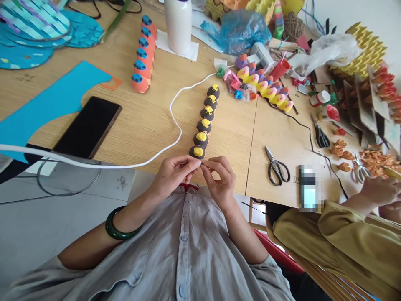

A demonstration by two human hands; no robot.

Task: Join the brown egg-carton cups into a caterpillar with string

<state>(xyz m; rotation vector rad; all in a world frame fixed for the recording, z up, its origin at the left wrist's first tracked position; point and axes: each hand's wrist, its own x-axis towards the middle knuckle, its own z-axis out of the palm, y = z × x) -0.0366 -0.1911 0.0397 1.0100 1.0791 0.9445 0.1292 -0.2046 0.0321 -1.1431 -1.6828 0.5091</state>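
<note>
Black-and-yellow row [205,123] on tabletop [233,140]; left hand [175,173] and right hand [222,179] at its near end, fingertips pinched together, contents indiscernible; probably fine finger-work; next move likely needs a steady, light pinch

No word, number or brand can be read. Faint dark marks [26,77] on the bench [232,133], at the far left, resemble writing but are too blurred to make out. A small dark scribble-like mark [122,184] on the pale floor [62,221] is equally illegible. Coarse pixels cover the object [308,188] at the bench's near right edge, making anything on it unreadable.
</note>
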